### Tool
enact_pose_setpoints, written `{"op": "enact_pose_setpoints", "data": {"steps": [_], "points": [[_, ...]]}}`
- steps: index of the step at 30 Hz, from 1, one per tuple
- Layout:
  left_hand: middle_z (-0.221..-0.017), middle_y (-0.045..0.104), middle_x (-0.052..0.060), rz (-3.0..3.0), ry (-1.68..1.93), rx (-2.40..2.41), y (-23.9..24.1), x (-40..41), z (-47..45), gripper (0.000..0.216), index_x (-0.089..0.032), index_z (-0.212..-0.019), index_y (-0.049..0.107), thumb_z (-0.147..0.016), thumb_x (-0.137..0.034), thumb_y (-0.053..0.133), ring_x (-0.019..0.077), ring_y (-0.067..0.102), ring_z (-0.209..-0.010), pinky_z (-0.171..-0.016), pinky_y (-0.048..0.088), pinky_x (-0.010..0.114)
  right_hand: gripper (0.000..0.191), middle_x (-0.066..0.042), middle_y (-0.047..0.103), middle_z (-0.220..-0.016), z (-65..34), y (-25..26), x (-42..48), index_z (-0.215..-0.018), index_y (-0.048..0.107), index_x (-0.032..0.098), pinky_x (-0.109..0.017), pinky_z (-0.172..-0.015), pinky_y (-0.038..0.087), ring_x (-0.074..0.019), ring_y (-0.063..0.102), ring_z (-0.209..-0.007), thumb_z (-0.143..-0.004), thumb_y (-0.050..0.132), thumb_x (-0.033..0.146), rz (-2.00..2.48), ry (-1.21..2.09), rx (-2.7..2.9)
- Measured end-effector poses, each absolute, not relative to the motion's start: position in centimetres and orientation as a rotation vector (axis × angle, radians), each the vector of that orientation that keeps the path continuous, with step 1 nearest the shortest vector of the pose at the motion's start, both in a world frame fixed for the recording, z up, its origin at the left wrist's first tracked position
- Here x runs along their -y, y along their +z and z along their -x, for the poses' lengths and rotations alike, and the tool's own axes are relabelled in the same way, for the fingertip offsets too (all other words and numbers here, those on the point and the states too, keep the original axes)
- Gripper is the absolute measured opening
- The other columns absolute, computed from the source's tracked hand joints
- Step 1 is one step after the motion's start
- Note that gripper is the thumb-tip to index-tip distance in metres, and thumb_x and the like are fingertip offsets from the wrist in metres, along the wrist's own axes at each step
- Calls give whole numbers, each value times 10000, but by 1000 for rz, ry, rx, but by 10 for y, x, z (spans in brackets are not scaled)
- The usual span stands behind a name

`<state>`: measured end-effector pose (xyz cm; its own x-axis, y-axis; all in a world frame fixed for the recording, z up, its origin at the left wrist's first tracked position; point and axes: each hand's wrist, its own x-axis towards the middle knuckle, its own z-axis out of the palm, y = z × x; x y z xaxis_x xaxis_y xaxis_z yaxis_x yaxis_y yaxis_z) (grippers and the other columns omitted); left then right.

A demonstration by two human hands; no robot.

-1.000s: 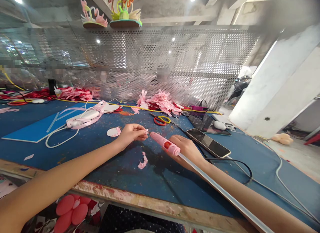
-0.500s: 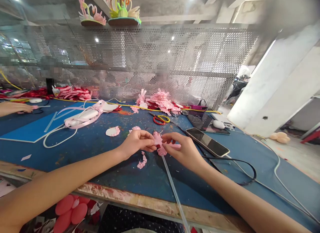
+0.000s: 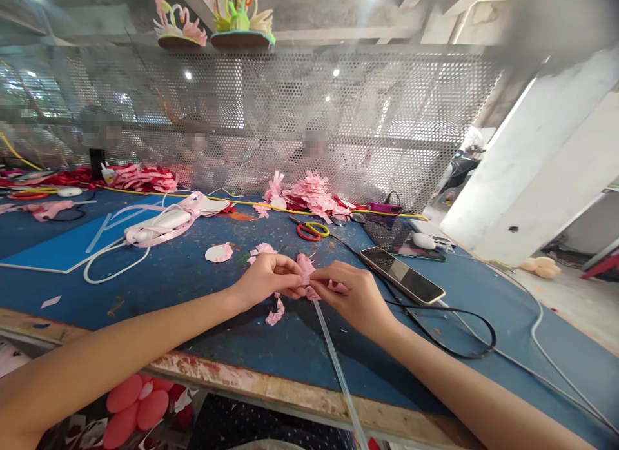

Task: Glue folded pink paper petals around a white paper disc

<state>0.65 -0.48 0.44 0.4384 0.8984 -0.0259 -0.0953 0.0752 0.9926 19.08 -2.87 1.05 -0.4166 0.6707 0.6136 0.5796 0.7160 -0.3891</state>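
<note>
My left hand (image 3: pixel 269 279) and my right hand (image 3: pixel 352 294) meet over the blue table (image 3: pixel 193 276), both pinching a small pink paper piece (image 3: pixel 306 267) between their fingertips. A pink glue gun lies under them; its clear glue stick (image 3: pixel 338 366) runs back toward the table's front edge. A pink paper scrap (image 3: pixel 275 313) lies just below my left hand, and a fringed pink piece (image 3: pixel 262 250) just above it.
A phone (image 3: pixel 401 275) with a black cable (image 3: pixel 459 337) lies right of my hands. Red scissors (image 3: pixel 310 231), a heap of pink paper flowers (image 3: pixel 307 195), a white glue gun wrapped in pink ribbon (image 3: pixel 162 224) and a blue foam sheet (image 3: pixel 62 247) lie farther off. A perforated metal screen (image 3: pixel 290 115) backs the table.
My right hand laid the pink glue gun down and came to my left hand; both now pinch the pink piece. Another person's hand that showed at the far left is gone.
</note>
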Motion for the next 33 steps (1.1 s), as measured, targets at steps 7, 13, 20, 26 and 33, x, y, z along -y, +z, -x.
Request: {"op": "enact_pose_setpoints", "data": {"steps": [7, 13, 20, 26, 33], "points": [[-620, 683, 28, -1314, 897, -784, 6, 6, -6, 247, -122, -690, 625, -602, -284, 790, 147, 672, -616, -625, 543, 249, 128, -12, 641, -646, -190, 12, 30, -762, 673, 191, -223, -548, 440, -114, 553, -583, -814, 556, 192, 943, 198, 2123], [-819, 700, 35, -1522, 1006, -703, 3, 3, -3, 236, -154, -802, 609, -636, -209, 767, 147, 671, -775, -715, 518, 231, 137, -9, 669, -704, -192, 11, 29, -793, 673, 198, -219, -542, 447, -109, 561, -588, -836, 553, 248, 980, 292, 2098], [-801, 707, 23, -1571, 1052, -712, 1, 4, -2, 231, -173, -809, 583, -652, -187, 751, 136, 672, -743, -710, 516, 224, 148, -9, 671, -712, -193, 9, 28, -804, 678, 199, -218, -536, 446, -110, 551, -591, -844, 550, 262, 987, 354, 2079], [-789, 697, 18, -1638, 1066, -737, 0, 5, -2, 204, -176, -810, 580, -672, -182, 730, 128, 661, -723, -677, 510, 207, 130, -2, 649, -688, -192, 10, 30, -778, 666, 199, -208, -534, 447, -104, 553, -594, -830, 551, 230, 969, 360, 2083], [-811, 691, 11, -1870, 1084, -747, 3, 10, -1, 148, -183, -866, 602, -731, -167, 661, 122, 661, -740, -722, 512, 207, 113, -4, 607, -651, -189, 14, 35, -725, 653, 190, -213, -535, 446, -105, 544, -580, -795, 567, 211, 945, 312, 2095]]}}
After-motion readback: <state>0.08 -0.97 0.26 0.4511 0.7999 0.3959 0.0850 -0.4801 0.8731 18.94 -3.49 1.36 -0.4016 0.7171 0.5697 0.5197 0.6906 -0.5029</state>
